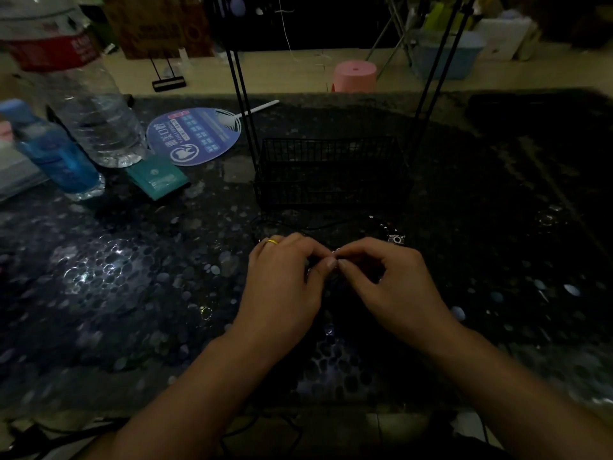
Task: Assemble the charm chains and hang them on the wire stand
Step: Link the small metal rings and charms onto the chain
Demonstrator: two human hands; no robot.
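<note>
A small charm chain piece (335, 257) sits pinched between the two hands just below the centre of the frame, too dark and tiny to make out beyond a faint glint. The left hand (285, 280), with a gold ring (272, 242) on one finger, curls its fingers inward and closes thumb and forefinger on the piece from the left. The right hand (388, 280) mirrors it, fingers bent, its thumb and forefinger tips meeting the left hand's on the same piece. Both forearms reach up from the bottom edge and converge there.

Just right of and above the hands, a silver camera-shaped charm (396, 239) lies on the dark pebble-patterned table (132, 293), with a thin dark cord (331, 224) trailing leftward. Behind them, mid-frame, stands the black wire stand (331, 174), its basket base low and two thin uprights rising out of view. In the upper left are a clear water bottle (93, 111), a blue bottle (59, 157), a round printed fan (195, 134) and a teal packet (159, 180).
</note>
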